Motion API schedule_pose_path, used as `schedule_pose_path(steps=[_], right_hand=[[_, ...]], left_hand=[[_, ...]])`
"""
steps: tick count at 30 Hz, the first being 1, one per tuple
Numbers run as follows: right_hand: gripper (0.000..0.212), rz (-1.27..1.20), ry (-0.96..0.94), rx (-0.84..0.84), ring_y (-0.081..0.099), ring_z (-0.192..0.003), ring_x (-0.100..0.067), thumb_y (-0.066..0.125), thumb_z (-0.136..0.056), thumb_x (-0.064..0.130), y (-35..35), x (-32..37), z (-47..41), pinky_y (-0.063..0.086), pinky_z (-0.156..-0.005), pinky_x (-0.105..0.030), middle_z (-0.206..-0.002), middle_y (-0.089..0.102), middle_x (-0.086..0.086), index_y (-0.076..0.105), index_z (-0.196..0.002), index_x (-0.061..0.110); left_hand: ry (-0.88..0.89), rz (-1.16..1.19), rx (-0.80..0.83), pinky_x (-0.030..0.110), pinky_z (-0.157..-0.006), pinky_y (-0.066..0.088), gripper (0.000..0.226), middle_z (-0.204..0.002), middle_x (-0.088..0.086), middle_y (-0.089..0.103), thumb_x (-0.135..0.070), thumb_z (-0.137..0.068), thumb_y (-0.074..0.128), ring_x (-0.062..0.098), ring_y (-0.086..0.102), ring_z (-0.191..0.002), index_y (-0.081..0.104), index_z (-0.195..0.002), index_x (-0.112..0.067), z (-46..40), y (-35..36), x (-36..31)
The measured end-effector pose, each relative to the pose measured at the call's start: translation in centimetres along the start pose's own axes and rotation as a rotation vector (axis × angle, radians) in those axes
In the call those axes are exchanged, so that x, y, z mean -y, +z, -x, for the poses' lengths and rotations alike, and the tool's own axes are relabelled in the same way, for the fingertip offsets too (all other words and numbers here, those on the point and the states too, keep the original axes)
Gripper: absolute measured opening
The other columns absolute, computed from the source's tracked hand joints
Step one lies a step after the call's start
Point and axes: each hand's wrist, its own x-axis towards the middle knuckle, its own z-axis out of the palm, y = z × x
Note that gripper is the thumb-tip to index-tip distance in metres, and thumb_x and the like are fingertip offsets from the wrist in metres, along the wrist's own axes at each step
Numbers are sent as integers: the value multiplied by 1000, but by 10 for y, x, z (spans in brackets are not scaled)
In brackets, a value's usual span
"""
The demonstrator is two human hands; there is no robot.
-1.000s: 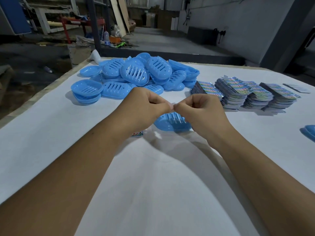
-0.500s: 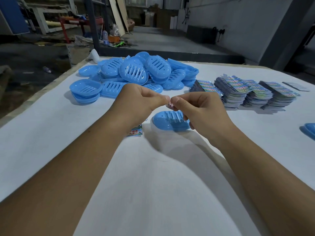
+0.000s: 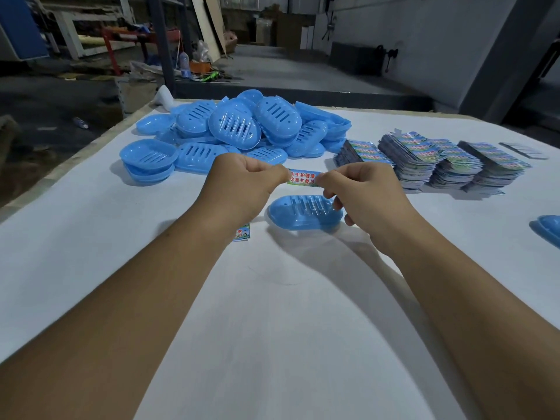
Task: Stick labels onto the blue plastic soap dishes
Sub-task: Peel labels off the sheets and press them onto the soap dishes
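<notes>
The left hand point(image 3: 242, 184) and right hand point(image 3: 363, 195) each pinch one end of a small printed label point(image 3: 301, 177) with red characters, holding it stretched flat between them in the air just above a single blue slotted soap dish point(image 3: 303, 213) that lies on the white table point(image 3: 272, 328). Beside the left wrist a scrap of printed label backing point(image 3: 242, 233) lies on the table. Farther back sit a heaped pile of blue soap dishes point(image 3: 242, 128) on the left and stacks of label sheets point(image 3: 430, 159) on the right, with another blue dish point(image 3: 550, 228) at the right edge.
</notes>
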Motion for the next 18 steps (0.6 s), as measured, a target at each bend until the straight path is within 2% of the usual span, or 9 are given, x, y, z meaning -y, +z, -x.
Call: schedule_pose_path(steps=[2,4,8,10,13,16,18], right_hand=[[24,35,13,-3,48,-56,-16,77,-77,34,-1,-1,-4,35,-41,-23,-61,65,0,75,-71,11],[31,91,17,0,48,-54,-16,79,-74,40,0,-2,-7,37,-42,-25,-62,66,-3,76,-72,10],[47,193,18,5,41,-51,-14,83,-73,48,1,-2,-15,37,-52,-30,-59,53,-2,73,-76,2],[47,225,34,20,36,-45,-12,83,-73,47,-1,-2,-17,34,-48,-26,-52,46,2,69,-70,2],[33,249,68,70,30,-36,-12,83,-72,40,-3,-3,-17,27,-37,-18,-46,38,4,66,-64,13],[28,264,100,110,28,-39,-15,82,-71,38,-8,-3,-20,26,-41,-22,-49,36,2,64,-68,17],[29,295,120,132,29,-42,-17,82,-69,40,-10,-3,-22,26,-45,-24,-51,38,0,61,-67,19]], left_hand=[[-30,-10,-2,16,-44,40,19,-51,-5,57,-40,-81,81,4,43,-42,80,-77,-21,-2,4,2],[-59,-21,0,21,-51,41,22,-47,-13,54,-42,-79,82,5,45,-40,80,-78,-20,-5,7,5],[-54,-52,-19,28,-64,52,31,-55,-9,65,-49,-75,86,16,60,-58,80,-76,-19,-10,13,10],[-47,-92,-36,28,-62,53,33,-52,-8,67,-50,-73,87,18,62,-59,79,-74,-18,-12,16,12],[-39,-159,-48,26,-55,43,37,-52,-2,66,-46,-71,84,20,52,-50,77,-75,-10,-15,21,11],[-37,-205,-40,30,-61,43,45,-69,14,71,-41,-70,82,20,49,-54,72,-80,2,-17,26,9],[-46,-243,-20,31,-60,39,47,-54,10,60,-40,-70,83,19,46,-51,68,-74,4,-18,28,9]])
